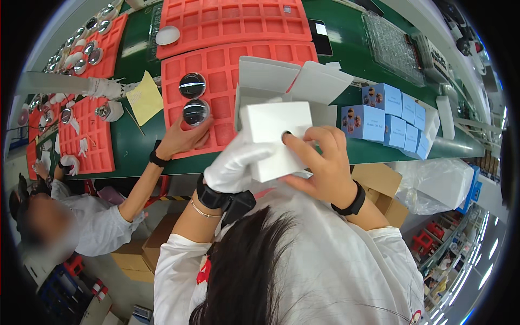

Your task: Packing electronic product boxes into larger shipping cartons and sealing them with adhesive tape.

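I hold a small white cardboard box [273, 135] between both hands, just above the near edge of the green bench [135, 146]. My left hand [234, 162], in a white glove, grips its lower left side. On its right side lies my bare right hand [320, 162], with the index fingertip at a small dark hole in the box's face. Behind it stands an open white carton [295, 81] with its flaps up.
A co-worker's hand [184, 138] touches a shiny round lens [196, 112] in a red compartment tray [227, 59]; a second lens [192, 85] sits above. Blue boxes [382, 114] are stacked at the right. More red trays [86, 130], a yellow sheet [145, 97] and a clear tray [392, 46] lie around.
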Tool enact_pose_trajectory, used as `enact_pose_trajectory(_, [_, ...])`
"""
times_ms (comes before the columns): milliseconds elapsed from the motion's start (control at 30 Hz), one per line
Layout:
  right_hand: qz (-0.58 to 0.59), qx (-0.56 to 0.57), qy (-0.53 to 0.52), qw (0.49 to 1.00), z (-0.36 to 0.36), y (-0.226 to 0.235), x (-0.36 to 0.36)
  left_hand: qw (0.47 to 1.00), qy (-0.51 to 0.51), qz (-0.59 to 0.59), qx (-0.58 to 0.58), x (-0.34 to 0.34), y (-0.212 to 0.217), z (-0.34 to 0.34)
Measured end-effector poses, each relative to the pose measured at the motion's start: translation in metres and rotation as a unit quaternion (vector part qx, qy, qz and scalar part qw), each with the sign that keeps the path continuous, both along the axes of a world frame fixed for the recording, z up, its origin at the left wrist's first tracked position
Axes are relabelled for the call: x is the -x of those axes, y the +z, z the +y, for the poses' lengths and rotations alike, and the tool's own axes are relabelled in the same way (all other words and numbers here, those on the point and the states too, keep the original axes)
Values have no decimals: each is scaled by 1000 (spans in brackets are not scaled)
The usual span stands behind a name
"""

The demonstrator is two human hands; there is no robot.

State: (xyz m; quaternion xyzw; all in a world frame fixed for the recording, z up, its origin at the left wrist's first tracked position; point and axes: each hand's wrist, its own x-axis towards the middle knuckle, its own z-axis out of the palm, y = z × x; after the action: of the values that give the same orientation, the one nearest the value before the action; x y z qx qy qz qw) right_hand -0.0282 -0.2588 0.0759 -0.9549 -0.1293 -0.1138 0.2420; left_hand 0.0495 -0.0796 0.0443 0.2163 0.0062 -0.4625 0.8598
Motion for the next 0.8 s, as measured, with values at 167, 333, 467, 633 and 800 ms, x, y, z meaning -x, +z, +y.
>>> enact_pose_trajectory(167, [101,-34,-2,994,-28,-17,26,951,-91,-180,-233,9,-5,-16])
enact_pose_trajectory(333, [9,15,-198,980,-50,-66,22,613,15,-564,-554,-9,-23,-35])
enact_pose_trajectory(467, [12,112,-176,978,-46,-70,12,476,-53,-624,-617,-22,-42,-60])
enact_pose_trajectory(633, [42,184,-174,967,-53,-74,9,480,-127,-619,-609,-28,-58,-66])
enact_pose_trajectory(800, [50,160,-177,970,-47,-81,-4,533,-79,-590,-601,-16,-56,-71])
